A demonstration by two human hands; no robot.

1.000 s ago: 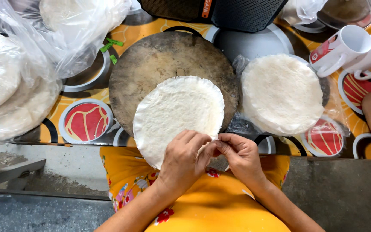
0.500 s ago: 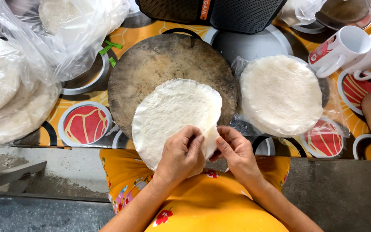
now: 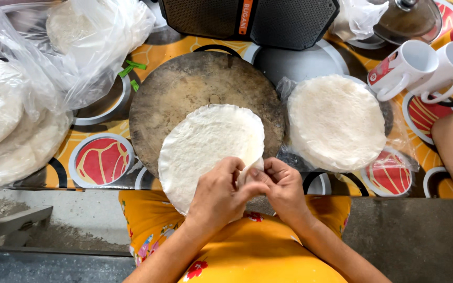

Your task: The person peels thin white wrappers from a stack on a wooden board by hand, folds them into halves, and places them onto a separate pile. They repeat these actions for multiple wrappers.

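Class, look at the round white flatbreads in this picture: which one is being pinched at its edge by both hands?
The single flatbread on the round wooden board, with left hand and right hand at its near edge; the stack to the right lies untouched.

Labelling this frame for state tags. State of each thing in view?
Left hand: pinching the flat round's edge.
Right hand: pinching the same edge.
Flat white round: lying partly on the board, overhanging the table.
Round board: flat on table.
Stack of rounds: on opened plastic.
Two mugs: tipped on their sides.

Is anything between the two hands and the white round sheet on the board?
Nothing visible. The left hand and right hand both pinch the near edge of the white round sheet, which lies partly on the round wooden board.
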